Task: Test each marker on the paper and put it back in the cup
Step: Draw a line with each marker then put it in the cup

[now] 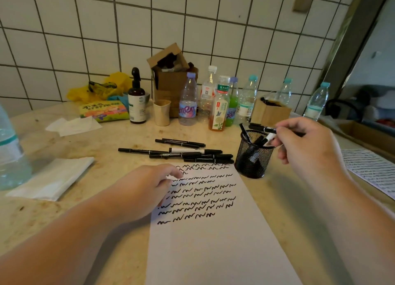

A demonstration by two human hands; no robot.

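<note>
A white sheet of paper (215,242) lies in front of me, its upper part covered with rows of black squiggles. My left hand (147,190) rests on the sheet's left edge with its fingers loosely bent. A black mesh cup (253,156) with several markers in it stands at the paper's top right corner. My right hand (303,143) is just right of the cup's rim and pinches a black marker (261,128) that lies level above the cup. Several loose black markers (181,152) lie in a pile behind the paper.
Plastic bottles (188,100), a brown spray bottle (136,100), a paper cup (161,112), a cardboard box (168,79) and a wooden holder (270,111) line the tiled wall. Tissues (51,177) and a water bottle (10,156) sit left. A second scribbled sheet (372,169) lies right.
</note>
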